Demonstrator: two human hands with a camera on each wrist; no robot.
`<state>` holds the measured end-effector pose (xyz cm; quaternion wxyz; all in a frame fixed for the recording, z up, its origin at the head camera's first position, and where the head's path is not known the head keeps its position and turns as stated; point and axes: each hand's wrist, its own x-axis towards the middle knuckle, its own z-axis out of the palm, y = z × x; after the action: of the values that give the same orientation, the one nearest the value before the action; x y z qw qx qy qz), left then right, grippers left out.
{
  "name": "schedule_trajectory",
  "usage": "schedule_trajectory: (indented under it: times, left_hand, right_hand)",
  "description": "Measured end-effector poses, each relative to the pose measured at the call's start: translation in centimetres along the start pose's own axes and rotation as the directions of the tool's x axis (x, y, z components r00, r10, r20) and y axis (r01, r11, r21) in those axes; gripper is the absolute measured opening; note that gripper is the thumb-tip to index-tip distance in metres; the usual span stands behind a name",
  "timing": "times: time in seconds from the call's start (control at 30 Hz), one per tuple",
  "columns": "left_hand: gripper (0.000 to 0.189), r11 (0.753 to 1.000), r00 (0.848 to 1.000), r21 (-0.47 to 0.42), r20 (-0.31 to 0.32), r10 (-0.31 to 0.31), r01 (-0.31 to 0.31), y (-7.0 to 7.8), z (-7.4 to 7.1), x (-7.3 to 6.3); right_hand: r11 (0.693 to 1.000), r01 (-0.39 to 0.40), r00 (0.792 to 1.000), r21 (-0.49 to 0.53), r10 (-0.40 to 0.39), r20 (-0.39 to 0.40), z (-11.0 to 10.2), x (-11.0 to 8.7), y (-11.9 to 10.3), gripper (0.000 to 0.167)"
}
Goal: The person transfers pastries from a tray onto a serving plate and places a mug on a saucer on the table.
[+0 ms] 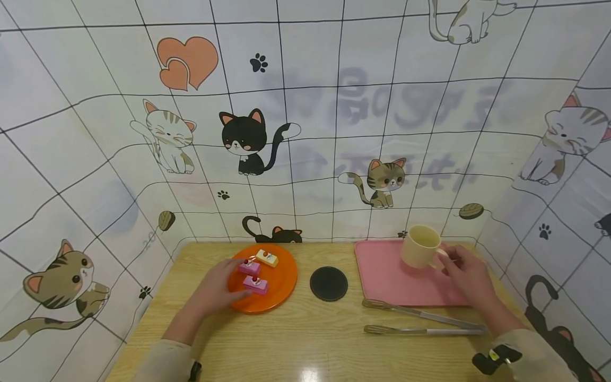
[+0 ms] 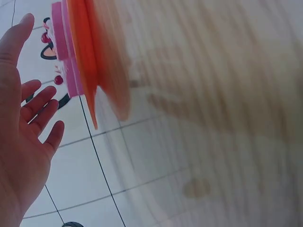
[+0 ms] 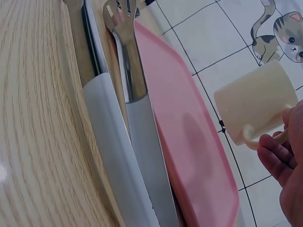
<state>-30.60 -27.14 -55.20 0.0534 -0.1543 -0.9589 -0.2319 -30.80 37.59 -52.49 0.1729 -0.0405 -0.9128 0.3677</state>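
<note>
My right hand (image 1: 467,273) grips the handle of a cream mug (image 1: 420,246), its fingers curled round it. In the right wrist view the mug (image 3: 258,101) appears raised off the pink tray (image 3: 189,137). My left hand (image 1: 217,286) is at the left side of an orange plate (image 1: 281,276), fingers spread and holding nothing. On that plate lie two pink toy cake slices (image 1: 255,285) and a yellow one (image 1: 267,258), each with a red cherry on top. The left wrist view shows the left hand (image 2: 28,127) apart from the pink slices (image 2: 71,71).
A round black coaster (image 1: 329,284) lies between the plate and the pink tray (image 1: 382,281). Two metal utensils with slotted ends (image 1: 401,306) (image 1: 406,330) lie in front of the tray. Cat-printed cloth (image 1: 310,185) walls stand behind and beside the wooden table (image 1: 296,339).
</note>
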Motion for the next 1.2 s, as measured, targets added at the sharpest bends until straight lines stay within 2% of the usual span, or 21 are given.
schedule_trajectory:
  times: [0.2, 0.43, 0.53, 0.7, 0.77, 1.0, 1.2]
  left_hand:
    - [0.091, 1.0, 1.0, -0.027, 0.018, 0.007, -0.006, 1.2, 0.3, 0.5]
    - [0.092, 1.0, 0.999, -0.023, 0.045, 0.021, -0.02, 2.6, 0.8, 1.2]
    - [0.09, 0.997, 0.997, -0.016, 0.036, 0.072, -0.071, 3.1, 1.1, 1.6]
    - [0.094, 0.984, 0.983, -0.012, 0.03, 0.18, -0.179, 3.9, 1.5, 2.4]
    - [0.095, 0.982, 0.981, -0.004, 0.039, 0.189, -0.189, 4.3, 1.7, 2.6]
    - [0.096, 0.986, 0.984, 0.042, 0.091, 0.156, -0.16, 5.8, 2.3, 3.1]
    - [0.094, 0.98, 0.977, 0.027, 0.091, 0.194, -0.197, 7.1, 2.7, 3.5]
  right_hand:
    - [0.999, 0.045, 0.999, 0.014, -0.046, 0.005, 0.0, -0.1, -0.9, 0.024]
    - [0.998, 0.056, 0.998, 0.042, -0.057, 0.015, 0.4, -0.2, -1.9, 0.026]
    - [0.996, 0.069, 0.997, 0.052, -0.07, 0.027, 0.6, -0.3, -2.1, 0.022]
    - [0.996, 0.082, 0.995, 0.047, -0.084, 0.048, 0.9, -0.4, -2.8, 0.02]
    - [0.995, 0.087, 0.995, 0.047, -0.089, 0.05, 1.1, -0.5, -3.0, 0.019]
    - [0.994, 0.096, 0.993, 0.049, -0.099, 0.058, 1.6, -0.7, -3.6, 0.018]
    - [0.989, 0.129, 0.989, 0.076, -0.134, 0.063, 1.7, -0.9, -4.3, 0.018]
